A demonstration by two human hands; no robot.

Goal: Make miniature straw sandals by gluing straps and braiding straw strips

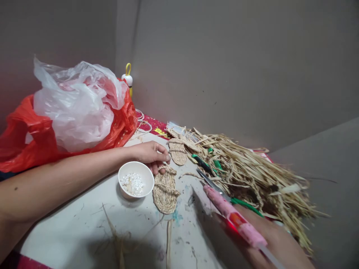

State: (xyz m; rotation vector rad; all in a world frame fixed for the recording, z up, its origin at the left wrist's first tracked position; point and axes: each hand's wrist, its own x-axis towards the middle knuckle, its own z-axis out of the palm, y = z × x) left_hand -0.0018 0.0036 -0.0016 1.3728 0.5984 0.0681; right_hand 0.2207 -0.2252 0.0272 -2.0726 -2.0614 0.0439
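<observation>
My left hand reaches across the table, its fingers closed at the top end of a small woven straw slipper. A second woven slipper lies just beyond my fingertips. Beside my left wrist stands a white bowl with small pearl beads inside. In the lower right, my blurred right hand is wrapped round a pink glue gun with a red glow on its body and a pale stick at its rear. Green-handled scissors show behind the glue gun, partly hidden.
A large bundle of dry straw covers the right side. Red and white plastic bags are heaped at the back left. Near the corner stands a yellow-looped white object. Loose straw strips lie on the white tabletop. Grey walls enclose the back.
</observation>
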